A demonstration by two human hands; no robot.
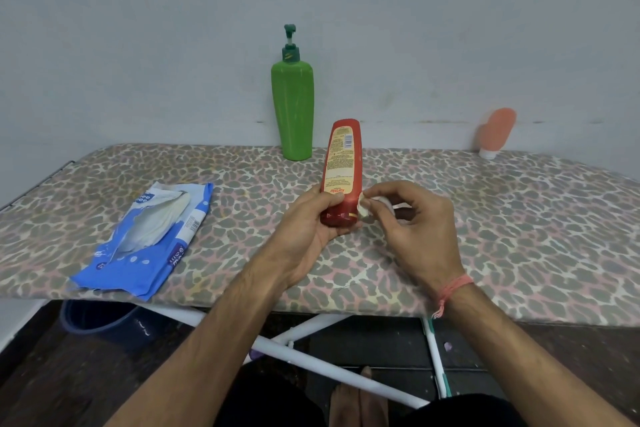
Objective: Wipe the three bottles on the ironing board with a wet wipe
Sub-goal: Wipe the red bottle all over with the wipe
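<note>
The wet wipe [364, 206] is mostly hidden inside the right hand [412, 229]; the red bottle [341, 170] has its cap end covered by the left hand [308, 229], its label print too small to read; the orange tube [496, 130] looks blurred, perhaps leaning on the wall.

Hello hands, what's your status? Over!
Left hand grips red bottle. Right hand pinches wet wipe against it. Nothing in the way.

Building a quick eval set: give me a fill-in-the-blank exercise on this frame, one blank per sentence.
1. The left hand grips the ____ bottle.
2. The right hand pinches a crumpled ____ against that bottle.
3. The pump bottle standing by the wall is ____.
4. The open wipes pack on the ironing board is mainly ____.

Missing words: red; wet wipe; green; blue
</note>
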